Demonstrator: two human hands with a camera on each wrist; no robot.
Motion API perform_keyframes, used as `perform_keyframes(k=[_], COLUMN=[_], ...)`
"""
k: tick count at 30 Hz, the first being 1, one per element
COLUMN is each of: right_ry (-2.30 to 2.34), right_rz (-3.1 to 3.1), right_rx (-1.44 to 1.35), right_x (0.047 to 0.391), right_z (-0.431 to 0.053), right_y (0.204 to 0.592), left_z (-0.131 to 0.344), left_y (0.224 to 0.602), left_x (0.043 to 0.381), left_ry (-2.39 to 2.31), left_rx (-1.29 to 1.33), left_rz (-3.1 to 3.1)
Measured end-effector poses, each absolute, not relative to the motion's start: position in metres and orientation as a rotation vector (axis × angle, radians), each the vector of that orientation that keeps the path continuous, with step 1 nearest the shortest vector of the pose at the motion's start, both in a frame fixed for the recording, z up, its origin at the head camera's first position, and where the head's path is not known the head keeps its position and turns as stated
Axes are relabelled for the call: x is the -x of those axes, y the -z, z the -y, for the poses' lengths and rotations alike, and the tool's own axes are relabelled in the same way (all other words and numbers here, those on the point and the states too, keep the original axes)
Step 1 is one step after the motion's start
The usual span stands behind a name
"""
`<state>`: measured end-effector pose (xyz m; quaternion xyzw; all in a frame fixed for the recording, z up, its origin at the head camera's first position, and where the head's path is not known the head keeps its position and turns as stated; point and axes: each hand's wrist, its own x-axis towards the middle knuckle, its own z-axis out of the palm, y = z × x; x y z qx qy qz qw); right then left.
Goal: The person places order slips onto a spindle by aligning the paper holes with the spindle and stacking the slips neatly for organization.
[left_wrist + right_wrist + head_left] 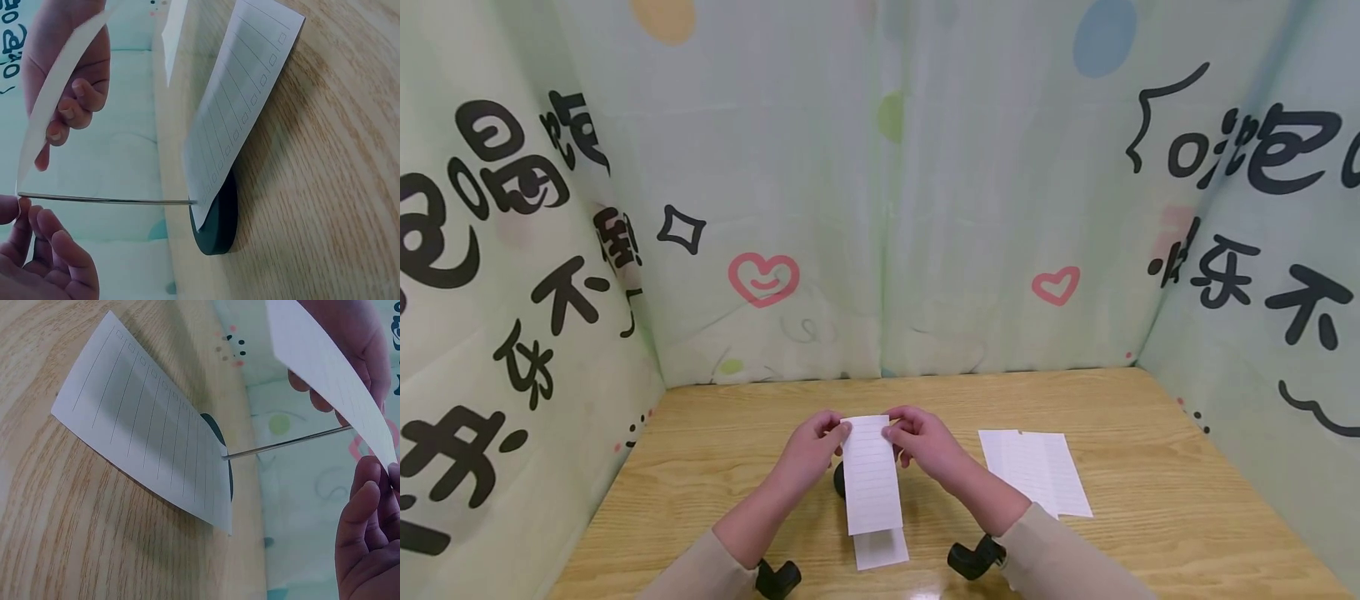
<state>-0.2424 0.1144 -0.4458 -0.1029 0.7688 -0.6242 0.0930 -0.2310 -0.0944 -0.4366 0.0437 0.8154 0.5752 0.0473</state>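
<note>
A paper spike stands on the table, with a round dark base (217, 236) and a thin upright metal rod (106, 200). One lined paper slip (137, 425) with small checkboxes is skewered low on the rod and slants over the base. Above it, both hands hold a second lined slip (872, 479) by the sides of its far end. My left hand (815, 440) pinches the left edge between thumb and fingers. At the opposite edge, my right hand (928, 442) pinches it likewise. The rod's top end meets the underside of this held slip near the fingers.
Further lined paper slips (1033, 471) lie overlapping on the wooden table (722, 450), to the right of the right forearm. Printed curtains (820, 183) enclose the table at the back and both sides. Black wrist devices (973, 558) sit at both cuffs.
</note>
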Motion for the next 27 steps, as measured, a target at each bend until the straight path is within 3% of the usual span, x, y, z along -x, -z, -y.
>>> perform_keyframes(k=[27], right_ry=[1.776], right_rz=[-2.298], right_rx=[0.288], right_x=[0.2405], right_z=[-0.1153], right_y=[0.4474], left_z=[0.0964], left_y=[0.4440], left_x=[0.2287], left_ry=[-1.664], left_rx=[-0.157], left_rz=[-2.562])
